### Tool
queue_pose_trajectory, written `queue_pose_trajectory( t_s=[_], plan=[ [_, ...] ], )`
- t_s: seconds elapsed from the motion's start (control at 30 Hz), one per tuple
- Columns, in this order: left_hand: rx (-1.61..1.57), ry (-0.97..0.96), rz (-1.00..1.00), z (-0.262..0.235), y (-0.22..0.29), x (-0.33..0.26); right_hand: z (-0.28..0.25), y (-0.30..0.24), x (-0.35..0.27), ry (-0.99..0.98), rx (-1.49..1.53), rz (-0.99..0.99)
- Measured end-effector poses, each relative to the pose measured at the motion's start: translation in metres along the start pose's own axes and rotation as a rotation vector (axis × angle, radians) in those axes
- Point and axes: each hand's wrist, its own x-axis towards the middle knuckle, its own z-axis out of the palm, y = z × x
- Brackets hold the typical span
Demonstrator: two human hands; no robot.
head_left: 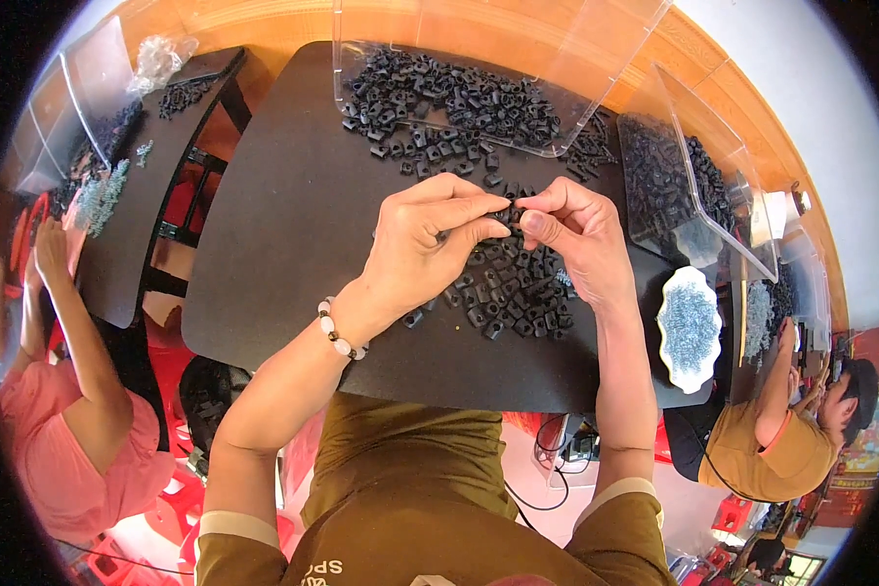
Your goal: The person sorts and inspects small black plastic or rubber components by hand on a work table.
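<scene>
Over the middle of the dark table, my left hand (422,234) and my right hand (584,239) meet fingertip to fingertip. Each pinches at a small black plastic part (511,215), mostly covered by the fingers. Whether it is one piece or two I cannot make out. Right below them lies a spread of loose black plastic parts (503,293), block-shaped with round holes. A few small grey-blue pieces (564,278) show beside my right wrist. A beaded bracelet (338,332) circles my left wrist.
A clear bin (557,151) of black parts lies tipped at the table's far side. Right of it stands another clear bin (689,195). A white scalloped dish (666,327) holds grey-blue pieces. People work at tables left (88,410) and right (767,439).
</scene>
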Motion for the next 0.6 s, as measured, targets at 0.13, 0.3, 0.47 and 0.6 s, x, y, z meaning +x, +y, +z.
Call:
queue_pose_trajectory(
  t_s=[0.13, 0.3, 0.47, 0.6],
  plan=[
    [0.044, -0.005, 0.049, 0.001, 0.001, -0.001, -0.001, 0.000, 0.001, -0.012, -0.038, 0.013],
    [0.077, -0.005, 0.075, 0.003, -0.001, -0.005, 0.001, 0.001, 0.000, 0.006, -0.030, 0.056],
    [0.102, -0.008, 0.103, 0.006, 0.002, -0.007, 0.002, 0.005, 0.000, -0.005, -0.019, 0.063],
    [0.122, 0.009, 0.133, 0.009, -0.003, -0.010, 0.001, 0.010, 0.002, -0.020, 0.005, 0.070]
  ],
)
